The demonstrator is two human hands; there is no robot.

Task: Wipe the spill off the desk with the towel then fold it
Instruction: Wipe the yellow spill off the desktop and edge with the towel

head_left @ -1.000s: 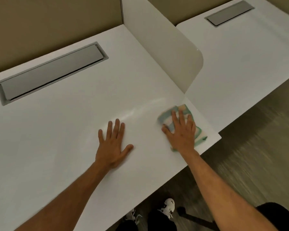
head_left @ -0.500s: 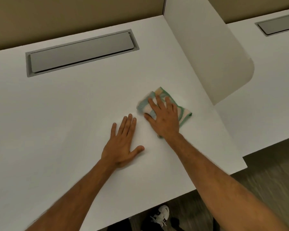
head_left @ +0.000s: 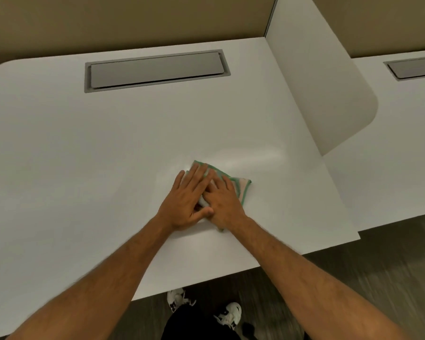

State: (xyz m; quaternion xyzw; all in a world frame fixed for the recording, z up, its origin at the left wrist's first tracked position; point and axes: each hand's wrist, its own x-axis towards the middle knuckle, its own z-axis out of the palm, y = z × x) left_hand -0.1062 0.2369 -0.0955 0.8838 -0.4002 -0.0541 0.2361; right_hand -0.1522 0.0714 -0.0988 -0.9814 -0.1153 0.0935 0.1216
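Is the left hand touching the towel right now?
Touching. The head view shows the left hand lying flat with its fingers on top of the green-edged towel, beside the right hand, no gap visible.

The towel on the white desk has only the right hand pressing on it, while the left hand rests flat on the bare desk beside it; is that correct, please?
Not quite. The head view shows both hands on the towel: the left hand lies flat on it beside the right hand, not on the bare desk. The rest holds: the desk is white and the right hand presses on the towel.
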